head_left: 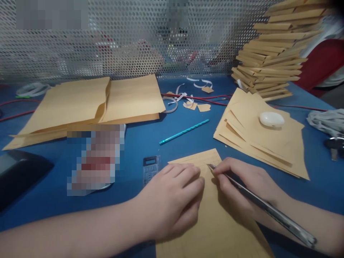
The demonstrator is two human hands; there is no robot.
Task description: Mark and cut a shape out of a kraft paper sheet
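A tan paper envelope (223, 229) lies under both of my hands, its top edge pointing away from me. My left hand (176, 200) rests on its left side with the fingers curled in. Whatever is beneath those fingers is hidden. Pinched between thumb and fingers of my right hand (239, 182) is a silver pen (271, 209), slanting down to the left. The pen's tip is at the envelope's upper part, where faint marks show. Just beyond the left hand, a small calculator (151, 166) is partly covered.
Envelope piles lie at left (72, 104) and right, the right one bearing a white oval case (272, 119). A tall envelope stack (274, 53) leans behind. A teal stick (184, 132), paper scraps (204, 107), red cables, a blurred phone-like object (100, 157) and keys (334, 148) lie around.
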